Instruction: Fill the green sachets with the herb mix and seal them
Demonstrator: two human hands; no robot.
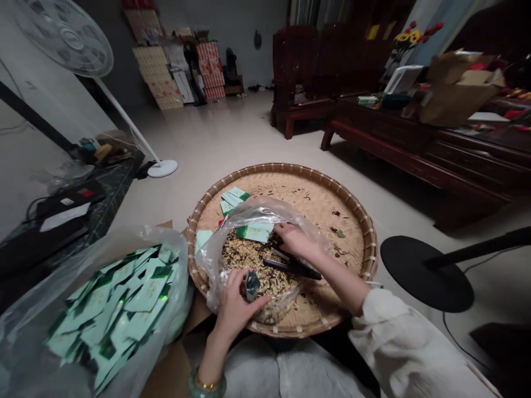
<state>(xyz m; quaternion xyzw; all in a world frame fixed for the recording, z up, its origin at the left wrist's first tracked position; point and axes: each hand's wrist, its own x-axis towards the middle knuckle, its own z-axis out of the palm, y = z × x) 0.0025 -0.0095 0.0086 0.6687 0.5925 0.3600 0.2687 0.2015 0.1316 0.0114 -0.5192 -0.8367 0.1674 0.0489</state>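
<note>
Woven bamboo tray (355, 221) sits on a pale floor (232, 127), strewn with dried, crumbly flakes (249, 264) beneath a clear plastic bag (215, 265) spread across it. The left hand (235, 312) grips a small dark foil packet (251, 285) between thumb and fingers, just above the heap; the right hand (295, 240) lies part open on the bag, close beside black-handled scissors (290, 268) (their blades are hard to make out). Pale green printed cards (254, 232) lie in and around the bag, and a fuller bag of cards (112, 315) slumps by the tray's left side.
</note>
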